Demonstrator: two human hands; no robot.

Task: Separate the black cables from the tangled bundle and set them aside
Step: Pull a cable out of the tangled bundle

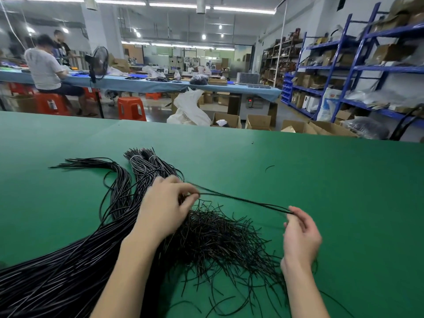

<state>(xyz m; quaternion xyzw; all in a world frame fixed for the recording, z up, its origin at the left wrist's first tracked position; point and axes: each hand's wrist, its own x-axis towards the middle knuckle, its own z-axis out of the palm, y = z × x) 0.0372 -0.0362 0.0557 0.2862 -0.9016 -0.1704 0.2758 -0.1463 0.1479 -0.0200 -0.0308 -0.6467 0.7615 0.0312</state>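
Nearest the lens: two bare forearms reaching forward over a green table (pixel 321 180), and under them a thick bundle of black cables (pixel 57 271) running from the lower left corner up toward the middle. Fanned out between the forearms, a tangled bundle (pixel 218 239) of loose cable ends splaying to the right. Farther back, two tied bunches (pixel 146 166) pointing away and slightly left, with another loose sheaf (pixel 114 177) beside them, tips aimed left. Stretched between both hands, a few separated cables (pixel 241 199), long axis roughly left to right, dipping slightly toward the right end, lifted clear of the tangle. Left hand (pixel 165 207) knuckles up, fingers curled, pinching the strands at its fingertips just above the tangle. Right hand (pixel 300 235) turned palm inward, thumb and forefinger nipping the far end of the strands, other fingers loosely spread. Beyond the table edge: cardboard boxes (pixel 257 122), orange stools (pixel 132 109), blue shelving (pixel 344 72), a seated person (pixel 43 67) at a long bench.
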